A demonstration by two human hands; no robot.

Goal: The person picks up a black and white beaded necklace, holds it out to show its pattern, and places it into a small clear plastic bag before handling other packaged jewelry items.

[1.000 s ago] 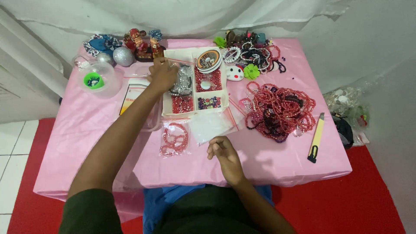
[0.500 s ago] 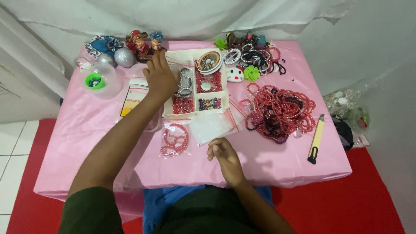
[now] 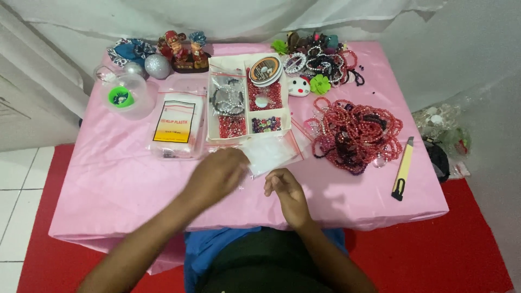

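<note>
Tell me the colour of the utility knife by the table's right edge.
Yellow with a black end, seen in the head view: utility knife.

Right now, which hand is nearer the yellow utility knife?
The right hand. It rests at the table's near edge, well left of the yellow utility knife. The left hand is farther left still.
</note>
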